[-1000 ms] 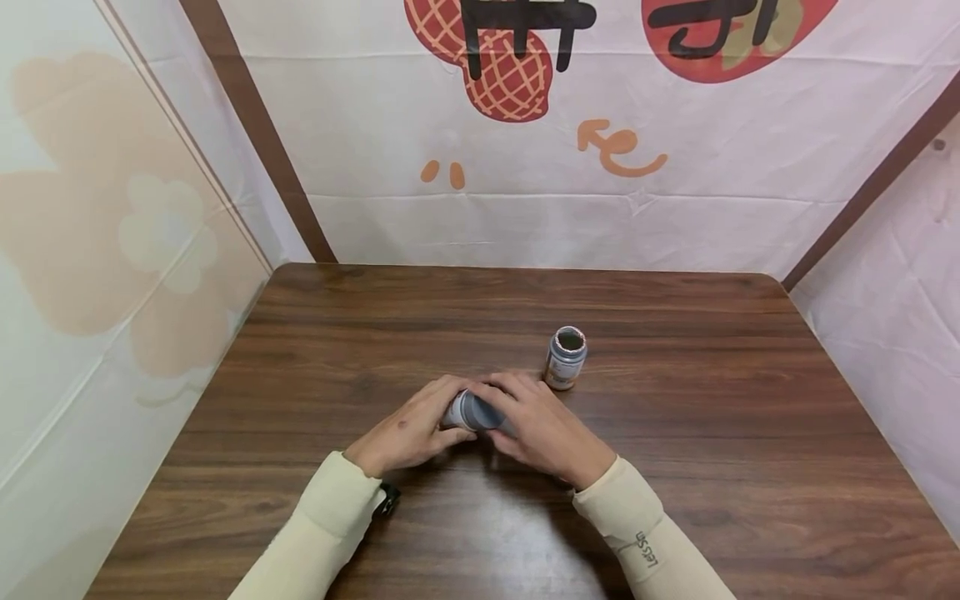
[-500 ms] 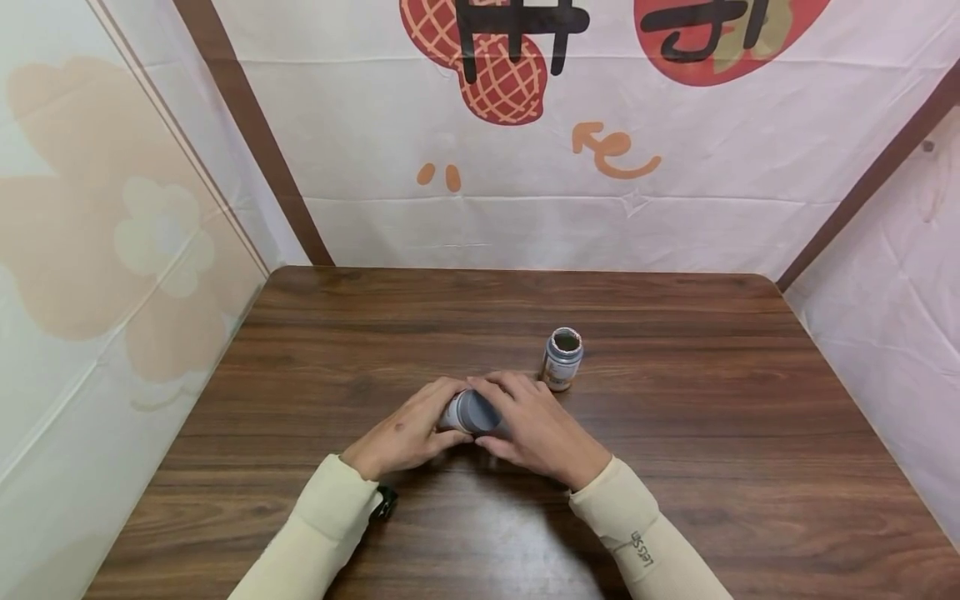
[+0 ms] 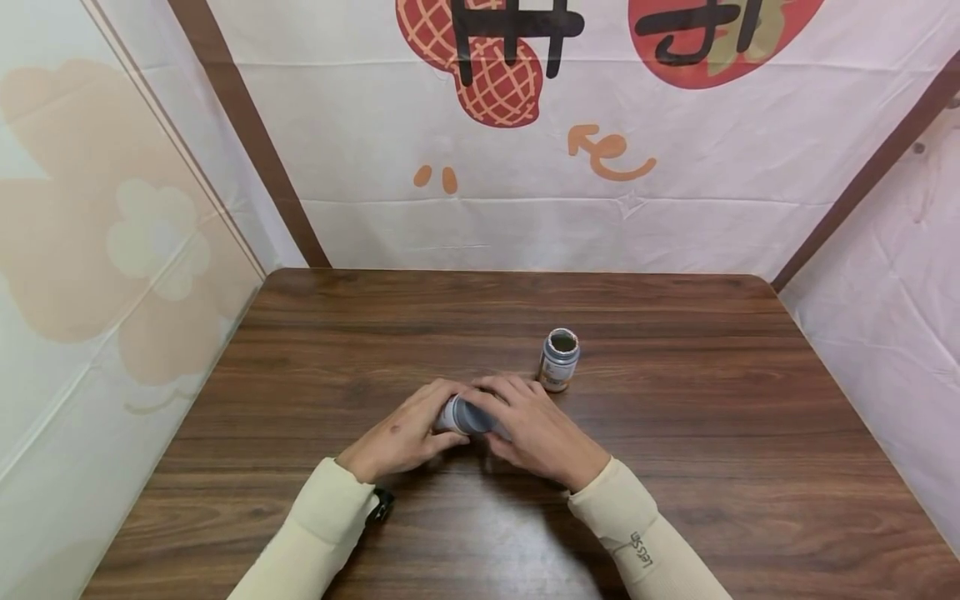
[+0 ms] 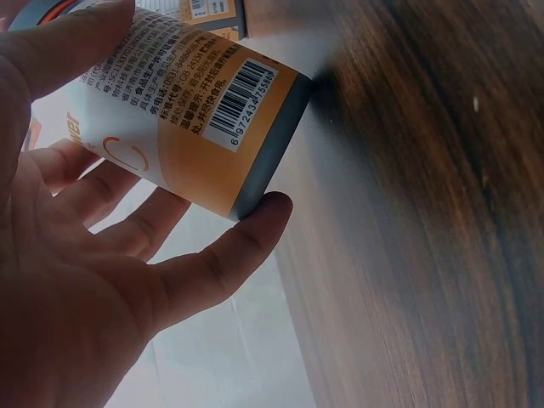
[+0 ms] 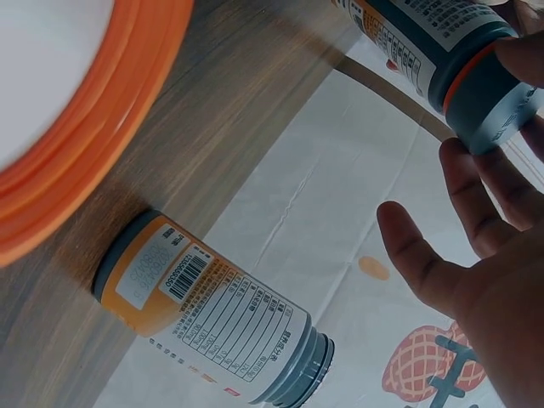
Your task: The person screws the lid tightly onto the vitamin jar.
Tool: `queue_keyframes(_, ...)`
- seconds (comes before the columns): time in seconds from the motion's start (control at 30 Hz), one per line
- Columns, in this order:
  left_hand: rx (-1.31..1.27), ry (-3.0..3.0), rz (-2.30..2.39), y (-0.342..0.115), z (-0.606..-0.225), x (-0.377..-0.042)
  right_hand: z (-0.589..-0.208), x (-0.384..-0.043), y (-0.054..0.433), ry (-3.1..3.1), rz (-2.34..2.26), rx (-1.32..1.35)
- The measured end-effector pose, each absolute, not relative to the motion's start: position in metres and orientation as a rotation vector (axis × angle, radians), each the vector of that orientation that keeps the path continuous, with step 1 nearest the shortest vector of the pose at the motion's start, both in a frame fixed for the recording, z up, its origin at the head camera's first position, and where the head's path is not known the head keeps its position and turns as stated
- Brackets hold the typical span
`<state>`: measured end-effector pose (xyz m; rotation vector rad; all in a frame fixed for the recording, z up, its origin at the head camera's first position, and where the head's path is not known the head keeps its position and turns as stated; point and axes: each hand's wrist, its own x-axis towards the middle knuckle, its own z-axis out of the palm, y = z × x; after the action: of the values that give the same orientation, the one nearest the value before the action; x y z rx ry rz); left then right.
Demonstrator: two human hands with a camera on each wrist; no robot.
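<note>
A grey-lidded bottle [image 4: 187, 102] with a white and orange label leans between my two hands over the middle of the table. My left hand [image 3: 405, 433] grips its body, thumb on one side and fingers on the other. On the grey lid [image 5: 489, 98] my right hand [image 3: 536, 429] has its thumb and fingertips, holding it from opposite sides; the head view hides part of the lid behind those fingers. Just beyond the right hand a second, similar bottle [image 3: 557, 371] stands upright with its mouth uncovered.
The brown wooden table [image 3: 675, 400] reaches back to a white printed cloth wall [image 3: 360, 150]. An orange ridged ring with a white inside [image 5: 110, 127], like an upturned cap, looms close to the right wrist camera. A dark band [image 3: 381, 505] sits at the left wrist.
My right hand's fingers shift slightly around the lid, and the lid's tilt changes a little. My left hand keeps its grip on the bottle. The second bottle stays standing.
</note>
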<state>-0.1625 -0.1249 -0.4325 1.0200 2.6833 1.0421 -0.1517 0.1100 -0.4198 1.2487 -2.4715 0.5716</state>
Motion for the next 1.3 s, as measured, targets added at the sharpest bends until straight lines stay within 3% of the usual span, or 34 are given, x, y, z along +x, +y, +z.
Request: queue_keyframes(1.3, 1.040, 2.708, 1.035, -0.1273, -0.4355, -0.1617, -0.4211, -0.1524, 0.1033, -2.487, 0.612, 1.217)
